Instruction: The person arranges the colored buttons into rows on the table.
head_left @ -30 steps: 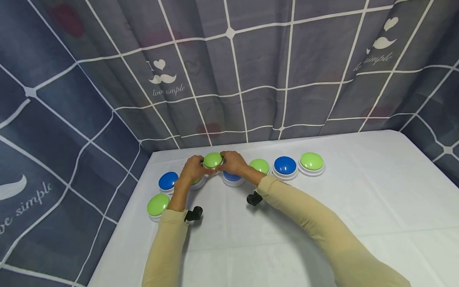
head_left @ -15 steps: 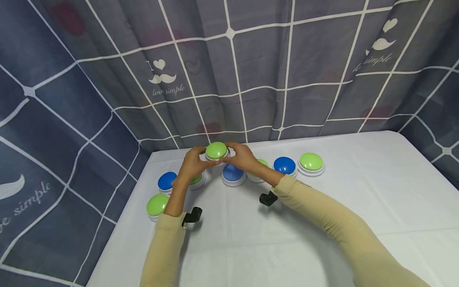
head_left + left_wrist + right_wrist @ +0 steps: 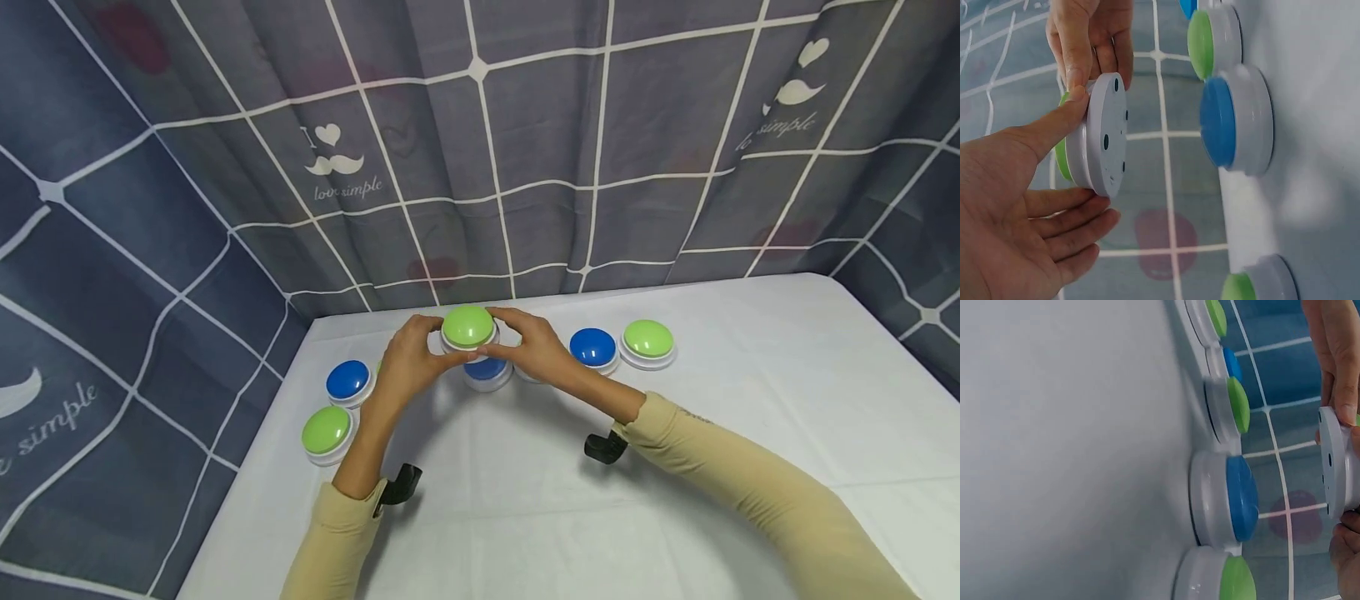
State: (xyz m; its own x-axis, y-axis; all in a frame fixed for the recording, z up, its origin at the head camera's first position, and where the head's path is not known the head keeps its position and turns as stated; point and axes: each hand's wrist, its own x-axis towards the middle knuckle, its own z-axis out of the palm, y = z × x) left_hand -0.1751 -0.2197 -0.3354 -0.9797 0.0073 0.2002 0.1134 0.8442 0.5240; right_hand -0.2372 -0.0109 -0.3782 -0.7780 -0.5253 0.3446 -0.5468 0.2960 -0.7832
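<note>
Lime-green dome push button (image 3: 468,325) is held in the air just above the middle of the head view. Its glossy, rounded cap sits in a stepped, round white base; the left wrist view shows it edge-on, its flat white underside dotted with small dark spots. Left hand (image 3: 411,357) pinches the base from the left side of the frame, thumb in front. Right hand (image 3: 538,350) grips the opposite side, also between thumb and fingers.

Partly covered by it in the head view is a blue dome push button (image 3: 486,369) standing on the white-covered table (image 3: 525,500). At left-centre stand another blue button (image 3: 347,380) and, lower, a second green button (image 3: 326,430); right of centre are a third blue button (image 3: 593,347) and a green button at the row's end (image 3: 648,338). Across the top hangs a grey-blue curtain (image 3: 540,208) with white grid lines.
</note>
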